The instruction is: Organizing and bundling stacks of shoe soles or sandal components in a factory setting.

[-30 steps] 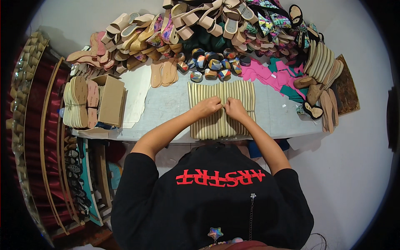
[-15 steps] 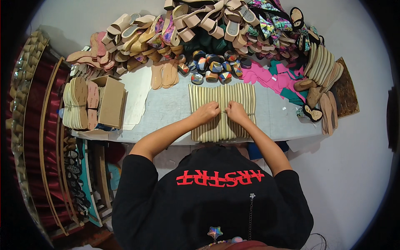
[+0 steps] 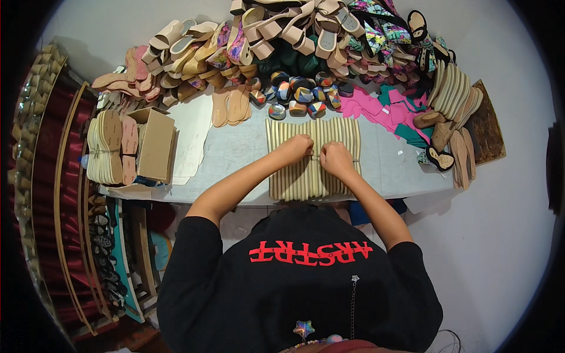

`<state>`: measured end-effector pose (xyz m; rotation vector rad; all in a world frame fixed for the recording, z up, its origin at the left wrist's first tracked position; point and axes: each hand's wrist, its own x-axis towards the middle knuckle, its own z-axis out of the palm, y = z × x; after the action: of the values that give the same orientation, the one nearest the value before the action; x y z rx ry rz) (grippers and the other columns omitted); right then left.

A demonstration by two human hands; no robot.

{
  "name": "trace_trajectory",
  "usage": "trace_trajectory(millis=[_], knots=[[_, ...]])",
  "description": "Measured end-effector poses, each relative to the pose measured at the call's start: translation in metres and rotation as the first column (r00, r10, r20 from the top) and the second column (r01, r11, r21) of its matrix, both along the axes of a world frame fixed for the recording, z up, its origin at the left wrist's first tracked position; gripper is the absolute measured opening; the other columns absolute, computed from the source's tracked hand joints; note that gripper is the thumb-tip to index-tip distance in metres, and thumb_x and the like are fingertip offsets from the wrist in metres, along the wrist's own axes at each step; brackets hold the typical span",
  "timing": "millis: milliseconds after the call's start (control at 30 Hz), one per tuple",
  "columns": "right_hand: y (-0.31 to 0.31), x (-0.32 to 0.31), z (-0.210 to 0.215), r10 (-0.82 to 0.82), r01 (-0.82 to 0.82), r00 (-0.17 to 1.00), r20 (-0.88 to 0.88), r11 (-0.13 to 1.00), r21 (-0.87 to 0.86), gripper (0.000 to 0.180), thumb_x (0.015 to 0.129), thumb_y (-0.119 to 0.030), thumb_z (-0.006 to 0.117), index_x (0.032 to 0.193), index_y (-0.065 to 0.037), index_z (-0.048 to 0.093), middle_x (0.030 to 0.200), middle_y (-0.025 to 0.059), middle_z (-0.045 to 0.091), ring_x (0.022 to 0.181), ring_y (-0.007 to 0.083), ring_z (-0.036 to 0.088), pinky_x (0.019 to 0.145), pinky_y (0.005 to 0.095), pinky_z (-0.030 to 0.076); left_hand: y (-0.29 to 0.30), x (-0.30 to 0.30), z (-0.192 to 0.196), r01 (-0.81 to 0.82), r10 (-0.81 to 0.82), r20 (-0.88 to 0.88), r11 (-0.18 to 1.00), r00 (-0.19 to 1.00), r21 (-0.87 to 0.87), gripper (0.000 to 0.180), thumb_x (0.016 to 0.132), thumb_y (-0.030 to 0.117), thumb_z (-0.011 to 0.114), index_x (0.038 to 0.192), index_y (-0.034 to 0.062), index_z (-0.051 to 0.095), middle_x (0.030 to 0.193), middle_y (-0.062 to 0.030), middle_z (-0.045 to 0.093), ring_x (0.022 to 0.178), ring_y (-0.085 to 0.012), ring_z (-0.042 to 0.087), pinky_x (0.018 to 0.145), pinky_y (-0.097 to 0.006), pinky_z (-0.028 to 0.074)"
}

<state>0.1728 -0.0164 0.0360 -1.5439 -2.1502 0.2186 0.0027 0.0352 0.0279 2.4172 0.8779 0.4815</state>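
Note:
A bundle of striped cream-and-olive shoe insoles [image 3: 282, 179] stands on edge at the table's front, packed side by side. A thin dark cord [image 3: 356, 160] runs across its middle. Over the bundle's centre, my left hand [image 3: 296, 148] is closed in a pinch, with its fingers curled toward the cord. Close beside it on the right, my right hand [image 3: 336, 159] is also closed, low against the insoles at the cord. The cord ends inside my fingers are too small to make out clearly.
Finished sandals [image 3: 276, 35] are heaped along the back. Patterned heels [image 3: 303, 94] sit behind the bundle. Pink fabric pieces [image 3: 371, 109] lie at the right, near more insoles [image 3: 453, 91]. A cardboard box [image 3: 158, 147] and tied insoles [image 3: 106, 147] stand at the left.
My left hand has shifted up and slightly away from the insoles, its fist tilting. My right hand stays almost in place at the cord. The bundle has hardly moved.

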Motion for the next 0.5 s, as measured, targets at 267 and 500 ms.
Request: trace_trajectory(millis=[267, 500], knots=[[0.014, 0.009, 0.007, -0.009, -0.033, 0.994, -0.108, 0.924, -0.382, 0.018, 0.066, -0.016, 0.058, 0.064, 0.002, 0.061, 0.061, 0.0194, 0.058, 0.058, 0.0311, 0.058, 0.059, 0.0382, 0.047, 0.012, 0.001, -0.005, -0.008, -0.005, -0.064, 0.981, 0.998, -0.195, 0.024, 0.074, 0.023, 0.060, 0.075, -0.0001, 0.060, 0.072, -0.0202, 0.058, 0.070, -0.0347, 0.056, 0.064, -0.040, 0.044], [0.023, 0.025, -0.005, -0.026, -0.273, 0.905, -0.425, 0.731, -0.625, 0.018, 0.074, -0.015, 0.063, 0.067, 0.002, 0.062, 0.058, 0.0031, 0.058, 0.054, 0.0076, 0.050, 0.051, 0.0241, 0.042, 0.005, 0.005, -0.013, -0.156, 0.179, 0.016, 0.894, 0.984, -0.420, 0.028, 0.074, 0.026, 0.063, 0.067, -0.0012, 0.060, 0.062, -0.0180, 0.058, 0.058, -0.0290, 0.056, 0.057, -0.038, 0.043]])
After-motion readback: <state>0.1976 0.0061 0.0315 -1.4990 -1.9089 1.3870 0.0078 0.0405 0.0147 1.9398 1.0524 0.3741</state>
